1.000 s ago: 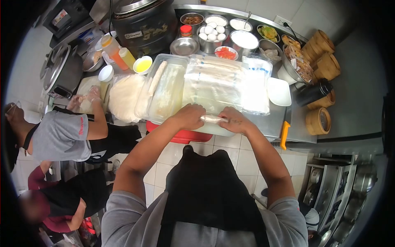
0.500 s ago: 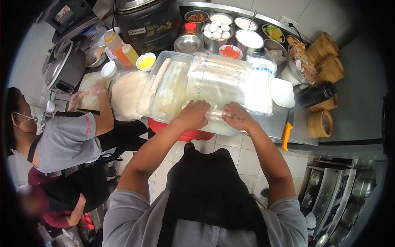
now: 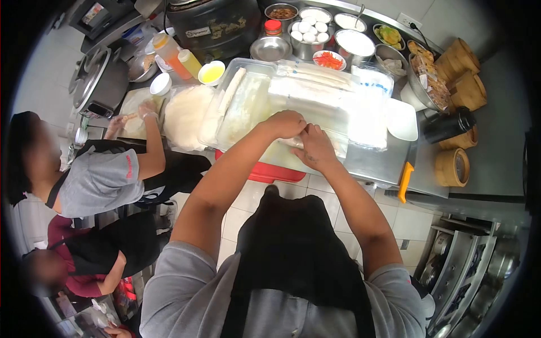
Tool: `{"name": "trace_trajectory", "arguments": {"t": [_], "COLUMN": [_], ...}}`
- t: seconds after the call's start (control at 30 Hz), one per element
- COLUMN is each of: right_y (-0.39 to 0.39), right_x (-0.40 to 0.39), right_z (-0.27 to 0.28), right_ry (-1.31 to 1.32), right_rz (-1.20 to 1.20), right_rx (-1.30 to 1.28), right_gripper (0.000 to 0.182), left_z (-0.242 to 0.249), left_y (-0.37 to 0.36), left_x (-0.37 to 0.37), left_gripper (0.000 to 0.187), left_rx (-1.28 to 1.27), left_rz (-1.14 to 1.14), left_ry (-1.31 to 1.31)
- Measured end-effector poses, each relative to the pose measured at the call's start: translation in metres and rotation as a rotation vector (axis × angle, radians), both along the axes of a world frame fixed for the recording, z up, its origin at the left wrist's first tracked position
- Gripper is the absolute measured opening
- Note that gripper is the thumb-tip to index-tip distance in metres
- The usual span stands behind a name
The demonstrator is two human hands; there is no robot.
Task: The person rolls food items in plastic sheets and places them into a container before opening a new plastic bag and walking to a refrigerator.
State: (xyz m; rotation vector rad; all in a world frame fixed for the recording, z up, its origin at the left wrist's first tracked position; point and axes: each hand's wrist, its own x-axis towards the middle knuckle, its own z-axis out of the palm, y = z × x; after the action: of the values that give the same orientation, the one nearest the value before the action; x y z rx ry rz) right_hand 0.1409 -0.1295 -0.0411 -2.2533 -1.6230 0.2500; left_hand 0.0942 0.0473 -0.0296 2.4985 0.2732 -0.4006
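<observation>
My left hand [image 3: 286, 124] is closed, its fingers curled against my right hand over the near edge of a clear plastic sheet [image 3: 282, 104]. My right hand [image 3: 316, 147] is also closed, at the left end of a pale plastic-wrapped dough roll [image 3: 336, 142]. Both hands seem to pinch the plastic there; the fingertips are partly hidden. Beyond them lie more wrapped dough rolls [image 3: 315, 73]. To the left, a clear tray [image 3: 256, 66] has a shiny, oily-looking bottom, with a bare dough roll [image 3: 232, 90] along its left side. A stack of plastic sheets [image 3: 369, 112] lies to the right.
A co-worker [image 3: 101, 174] handles dough at the left, beside a flat dough sheet [image 3: 189, 115]. Bowls, an egg pot [image 3: 309, 36] and squeeze bottles [image 3: 172, 53] line the back. At right are a white container [image 3: 402, 119], an orange-handled tool [image 3: 406, 181] and bamboo steamers [image 3: 452, 167].
My hands were apart along the near edge of the plastic; now they meet, with the left moved right and the right turned inward. The view has shifted slightly.
</observation>
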Motion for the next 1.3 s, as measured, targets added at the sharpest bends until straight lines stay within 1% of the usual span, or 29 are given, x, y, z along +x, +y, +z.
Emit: {"name": "trace_trajectory", "arguments": {"t": [0.13, 0.23, 0.3, 0.33, 0.4, 0.53, 0.6, 0.63, 0.67, 0.7, 0.73, 0.77, 0.87, 0.93, 1.0, 1.03, 1.1, 1.13, 1.2, 1.23, 1.27, 1.3], "right_y": [-0.002, 0.001, 0.002, 0.001, -0.003, -0.007, -0.015, -0.026, -0.033, -0.042, -0.052, -0.058, -0.063, -0.063, -0.064, -0.063, -0.061, -0.059, -0.055, -0.057, -0.057, -0.056], "right_x": [0.009, 0.012, 0.012, 0.011, 0.007, 0.006, 0.007, 0.004, 0.003, 0.004, 0.005, 0.007, 0.008, 0.009, 0.011, 0.011, 0.010, 0.009, 0.013, 0.015, 0.013, 0.010], "right_z": [-0.008, -0.011, -0.012, -0.012, -0.014, -0.021, -0.018, -0.008, -0.002, -0.004, -0.007, -0.010, -0.011, -0.014, -0.013, -0.011, -0.005, -0.003, -0.001, -0.003, -0.006, -0.008], "right_ry": [0.019, 0.014, 0.017, 0.027, 0.033, 0.035, 0.040, 0.054, 0.066, 0.064, 0.038, 0.012, 0.020, 0.009, -0.005, -0.024, -0.044, -0.054, -0.071, -0.042, -0.011, -0.010], "right_rz": [0.021, 0.077, 0.074, 0.081, 0.081, 0.092, 0.098, 0.017, -0.062, -0.062, -0.058, -0.053, -0.047, -0.035, -0.017, -0.012, 0.012, 0.003, 0.029, 0.021, 0.013, 0.044], "right_rx": [0.020, 0.020, -0.018, -0.058, -0.019, 0.063, 0.100, 0.112, 0.124, 0.123, 0.151, 0.180, 0.159, 0.157, 0.159, 0.149, 0.151, 0.156, 0.181, 0.132, 0.081, 0.095], "right_gripper": [0.048, 0.047, 0.046, 0.046, 0.045, 0.046, 0.047, 0.048, 0.050, 0.050, 0.050, 0.051, 0.052, 0.052, 0.052, 0.051, 0.051, 0.051, 0.051, 0.052, 0.053, 0.053], "left_z": [-0.003, 0.004, 0.014, 0.010, 0.005, 0.002, -0.012, -0.013, -0.016, -0.017, -0.018, -0.019, -0.027, -0.020, -0.011, -0.011, -0.014, -0.020, -0.029, -0.029, -0.029, -0.029], "left_y": [-0.002, -0.010, -0.013, -0.014, -0.017, -0.021, -0.022, -0.026, -0.031, -0.036, -0.037, -0.037, -0.043, -0.044, -0.047, -0.048, -0.047, -0.045, -0.038, -0.036, -0.035, -0.034], "left_x": [0.003, -0.001, -0.002, -0.002, -0.005, -0.013, -0.020, -0.029, -0.040, -0.049, -0.054, -0.059, -0.067, -0.067, -0.064, -0.065, -0.067, -0.069, -0.073, -0.075, -0.076, -0.078], "left_gripper": [0.045, 0.044, 0.044, 0.044, 0.044, 0.045, 0.039, 0.039, 0.038, 0.040, 0.040, 0.042, 0.047, 0.049, 0.050, 0.050, 0.053, 0.053, 0.054, 0.054, 0.053, 0.053], "left_rx": [0.039, 0.083, 0.028, 0.032, 0.087, 0.077, 0.164, 0.168, 0.148, 0.122, 0.115, 0.161, 0.243, 0.294, 0.313, 0.320, 0.299, 0.315, 0.266, 0.290, 0.229, 0.167], "left_rz": [-0.088, -0.068, -0.011, -0.015, -0.030, -0.042, -0.010, -0.011, 0.024, 0.061, 0.062, 0.041, 0.031, 0.040, 0.021, 0.036, 0.014, 0.032, -0.072, -0.040, -0.043, -0.050], "left_ry": [0.060, 0.002, 0.081, 0.075, -0.010, 0.033, -0.109, -0.115, -0.252, -0.382, -0.382, -0.383, -0.366, -0.352, -0.235, -0.239, -0.359, -0.360, -0.462, -0.459, -0.468, -0.482]}}
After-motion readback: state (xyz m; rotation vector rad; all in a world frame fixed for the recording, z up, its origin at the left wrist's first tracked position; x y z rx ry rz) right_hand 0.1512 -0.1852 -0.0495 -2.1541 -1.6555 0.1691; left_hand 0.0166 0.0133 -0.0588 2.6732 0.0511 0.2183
